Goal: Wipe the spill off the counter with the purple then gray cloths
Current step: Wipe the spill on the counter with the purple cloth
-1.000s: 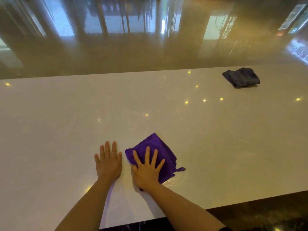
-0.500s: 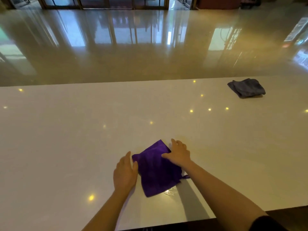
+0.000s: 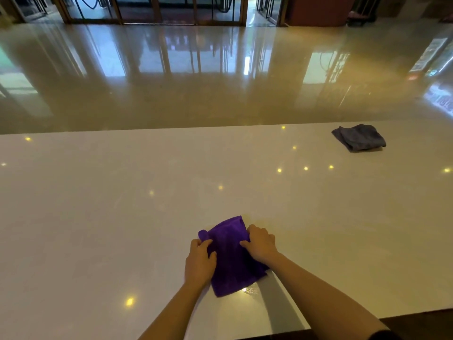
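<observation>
Both my forearms are bare from wrist to elbow, my left hand (image 3: 199,262) and right hand (image 3: 261,244) carry no rings, watch or gloves that I can see, and only a dark sleeve edge (image 3: 382,336) shows on my right arm at about five o'clock.

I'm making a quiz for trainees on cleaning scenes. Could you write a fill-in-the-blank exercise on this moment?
1. Both hands grip the ____ cloth on the counter.
2. The gray cloth lies untouched near the counter's far ____ corner.
3. The left hand holds the cloth's left edge; the right hand holds its ____ edge.
4. A wet patch glistens at the cloth's ____ right corner.

Missing words: purple; right; right; near
</observation>
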A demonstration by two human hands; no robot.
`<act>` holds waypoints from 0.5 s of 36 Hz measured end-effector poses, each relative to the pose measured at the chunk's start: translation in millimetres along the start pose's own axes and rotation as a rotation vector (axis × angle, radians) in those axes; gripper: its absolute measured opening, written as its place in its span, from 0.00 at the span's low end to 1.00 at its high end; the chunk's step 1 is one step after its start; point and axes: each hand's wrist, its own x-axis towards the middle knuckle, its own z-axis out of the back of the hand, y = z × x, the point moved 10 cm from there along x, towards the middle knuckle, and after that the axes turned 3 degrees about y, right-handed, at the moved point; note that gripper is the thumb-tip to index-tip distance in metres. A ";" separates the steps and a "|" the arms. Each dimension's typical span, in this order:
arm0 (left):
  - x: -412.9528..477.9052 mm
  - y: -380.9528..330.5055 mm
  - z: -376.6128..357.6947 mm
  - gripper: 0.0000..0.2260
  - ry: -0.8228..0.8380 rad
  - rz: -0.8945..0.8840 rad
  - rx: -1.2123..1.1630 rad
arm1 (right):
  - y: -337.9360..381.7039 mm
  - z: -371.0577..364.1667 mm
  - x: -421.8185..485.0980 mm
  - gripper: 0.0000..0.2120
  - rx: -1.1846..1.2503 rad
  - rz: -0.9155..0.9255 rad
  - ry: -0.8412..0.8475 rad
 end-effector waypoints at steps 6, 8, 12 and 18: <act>2.6 -3.5 0.8 0.19 0.042 -0.027 -0.056 | -0.7 4.1 -6.3 0.15 0.195 0.069 0.034; 5.1 -7.2 0.7 0.20 0.063 -0.041 -0.086 | -1.9 9.3 -8.4 0.15 0.271 0.084 0.032; 14.8 -25.8 3.7 0.25 0.108 -0.096 -0.083 | -9.5 28.0 -11.9 0.12 0.397 0.100 -0.034; 36.9 -77.1 11.0 0.29 0.158 -0.211 -0.041 | -25.0 72.6 -10.5 0.13 0.544 0.104 -0.183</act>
